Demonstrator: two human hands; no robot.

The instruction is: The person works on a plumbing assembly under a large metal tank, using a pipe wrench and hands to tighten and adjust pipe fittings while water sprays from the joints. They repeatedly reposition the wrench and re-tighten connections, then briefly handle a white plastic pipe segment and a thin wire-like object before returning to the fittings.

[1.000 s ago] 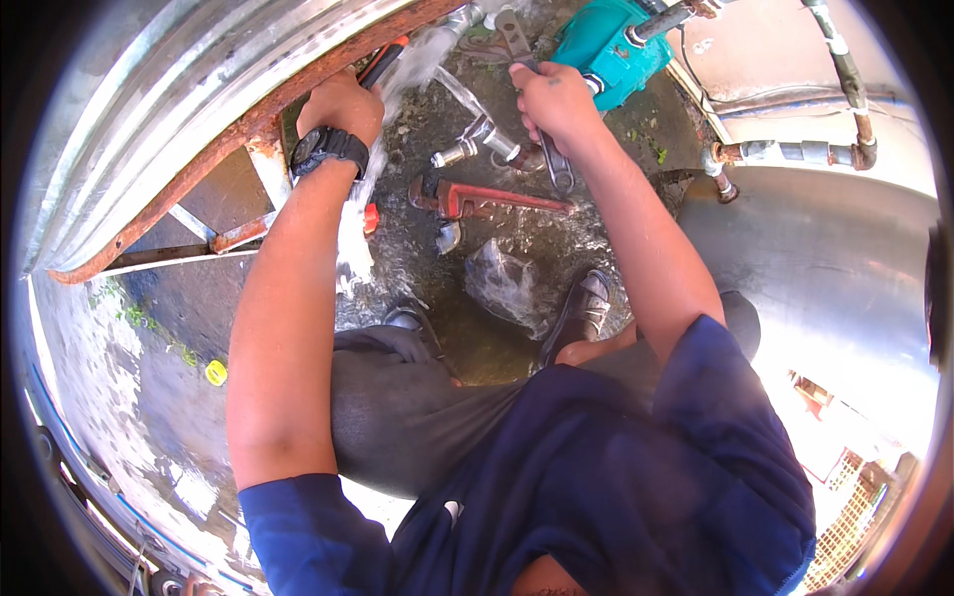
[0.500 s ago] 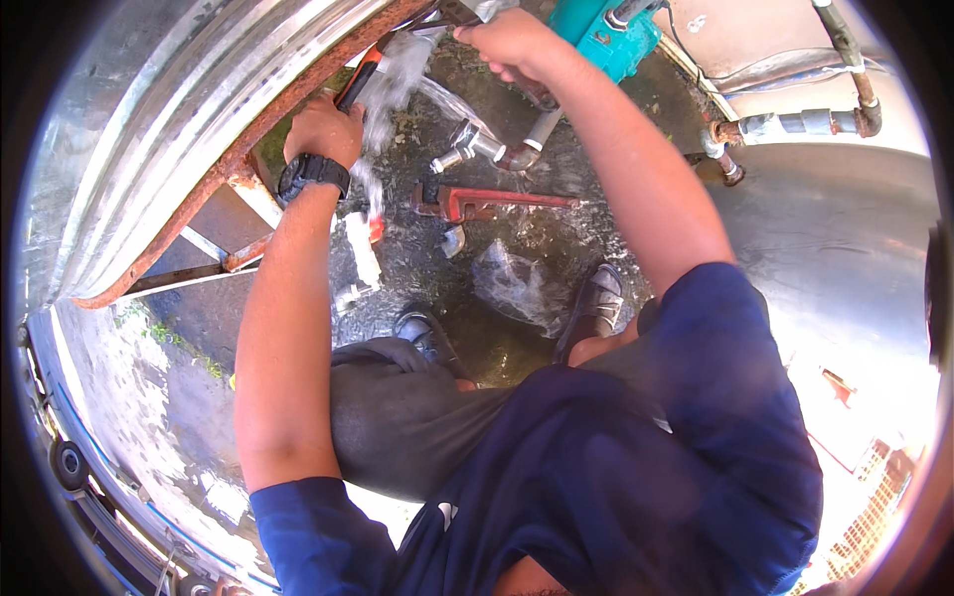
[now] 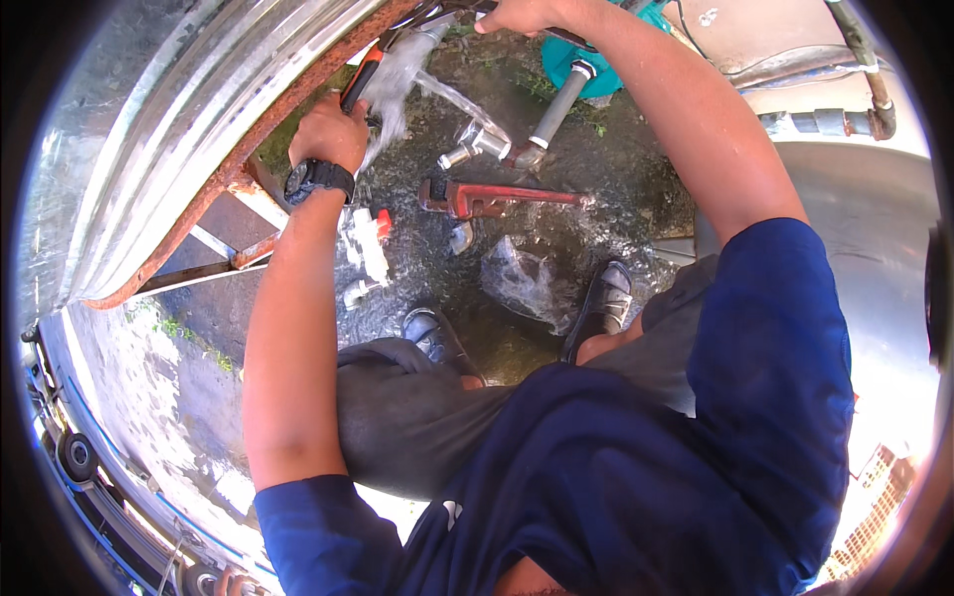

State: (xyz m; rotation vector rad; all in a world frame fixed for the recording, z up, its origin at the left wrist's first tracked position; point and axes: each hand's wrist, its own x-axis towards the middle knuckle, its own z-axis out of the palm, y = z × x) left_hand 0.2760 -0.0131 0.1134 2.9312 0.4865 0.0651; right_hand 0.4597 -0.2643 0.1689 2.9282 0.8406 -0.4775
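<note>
My left hand [image 3: 331, 135], with a black watch on the wrist, is closed round an orange-and-black handle [image 3: 365, 75] beside the rusty frame bar. The head of that tool is hard to make out at the top edge. Water [image 3: 399, 74] gushes out right beside it. My right hand [image 3: 525, 14], partly cut off by the top edge, is closed on a dark long-handled tool [image 3: 568, 38], whose kind I cannot tell. Below, a red pipe wrench [image 3: 517, 196] lies on the wet ground, near metal pipe fittings [image 3: 477, 145] and a white valve with a red handle [image 3: 371, 248].
A teal pump [image 3: 561, 62] with a grey pipe [image 3: 563, 107] stands at the far right of the work spot. Corrugated metal sheet [image 3: 149, 149] on a rusty frame [image 3: 224, 189] borders the left. A clear plastic bag [image 3: 525, 281] lies between my sandalled feet. A metal tank [image 3: 845, 238] stands at right.
My right hand has moved up and to the right, and its tool's handle has swung toward the right. My left hand keeps its grip. The view has shifted slightly.
</note>
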